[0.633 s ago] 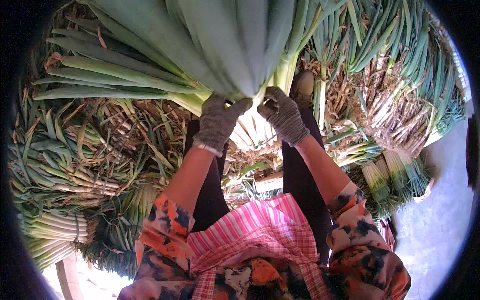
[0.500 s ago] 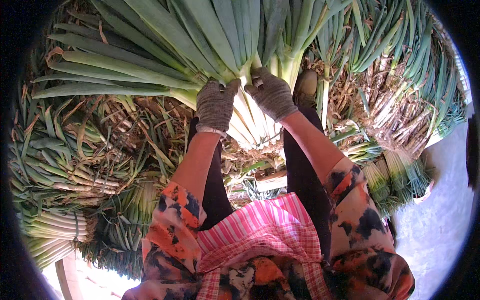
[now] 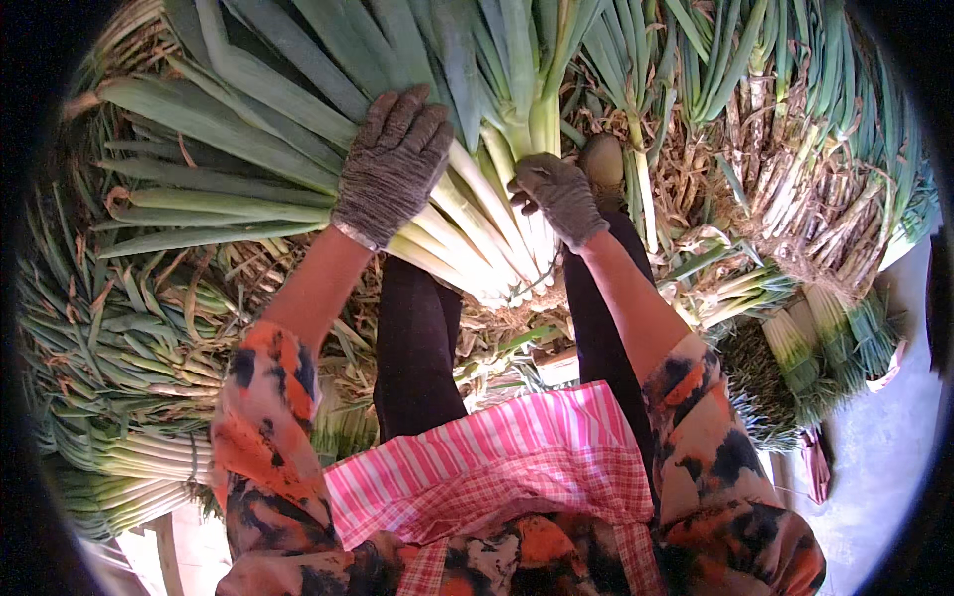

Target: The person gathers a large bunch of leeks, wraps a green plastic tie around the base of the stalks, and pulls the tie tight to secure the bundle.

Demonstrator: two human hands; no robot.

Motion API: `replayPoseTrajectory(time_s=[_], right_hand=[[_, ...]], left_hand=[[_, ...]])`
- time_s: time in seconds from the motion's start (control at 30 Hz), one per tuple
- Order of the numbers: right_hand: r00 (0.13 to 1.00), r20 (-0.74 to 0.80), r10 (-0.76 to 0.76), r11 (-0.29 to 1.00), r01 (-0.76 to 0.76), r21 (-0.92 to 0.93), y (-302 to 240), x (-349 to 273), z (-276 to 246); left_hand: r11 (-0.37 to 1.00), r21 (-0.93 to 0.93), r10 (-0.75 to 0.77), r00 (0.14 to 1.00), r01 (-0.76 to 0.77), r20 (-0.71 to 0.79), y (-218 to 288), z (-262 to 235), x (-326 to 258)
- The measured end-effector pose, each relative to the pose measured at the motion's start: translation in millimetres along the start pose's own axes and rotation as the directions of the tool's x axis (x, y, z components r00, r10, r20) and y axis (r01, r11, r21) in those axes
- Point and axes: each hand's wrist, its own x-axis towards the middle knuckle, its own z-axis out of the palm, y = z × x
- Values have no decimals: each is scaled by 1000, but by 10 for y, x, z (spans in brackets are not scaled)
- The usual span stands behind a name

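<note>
A fanned bunch of large green onions (image 3: 487, 214) lies in front of me, its white root ends toward me and its broad green leaves pointing away. A thin tie (image 3: 538, 285) crosses the white stalks close to the roots. My left hand (image 3: 396, 159), in a grey-brown knit glove, rests flat over the upper stalks and leaf bases, its fingers stretched out. At the right edge of the bunch is my right hand (image 3: 558, 199), gloved alike, its fingers curled inward beside the white stalks. What its fingertips hold, if anything, is hidden.
Heaps of untrimmed green onions (image 3: 785, 169) with dry brown leaves surround me. Tied bundles (image 3: 149, 457) lie at lower left; more bundles (image 3: 820, 338) stand at right by the grey floor (image 3: 870, 477). A shoe tip (image 3: 601, 161) shows beyond my right hand.
My left hand has moved up and left and flattened over the bunch. My right hand has shifted down and right, away from the leaf bases. The leaves at left have shifted.
</note>
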Motion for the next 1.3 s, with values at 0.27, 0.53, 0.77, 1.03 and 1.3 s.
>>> replayPoseTrajectory(time_s=[0.27,0.53,0.77,1.03,1.3], right_hand=[[1000,-9,-21,388,-1,-922,34,-4,461],[989,29,-145,492,98,-865,-74,-75,272],[980,128,-154,562,194,-804,36,-98,25],[935,251,-251,572,352,-741,190,155,-79],[971,22,-238,288,93,-953,-159,-152,375]], left_hand=[[986,4,160,949,-167,270,82,-5,59],[945,-10,283,806,-325,521,125,-277,14],[936,7,348,926,-353,149,-140,-65,-70],[940,-176,305,951,-293,45,-42,-191,88],[966,56,235,947,-252,220,-48,-97,-17]])
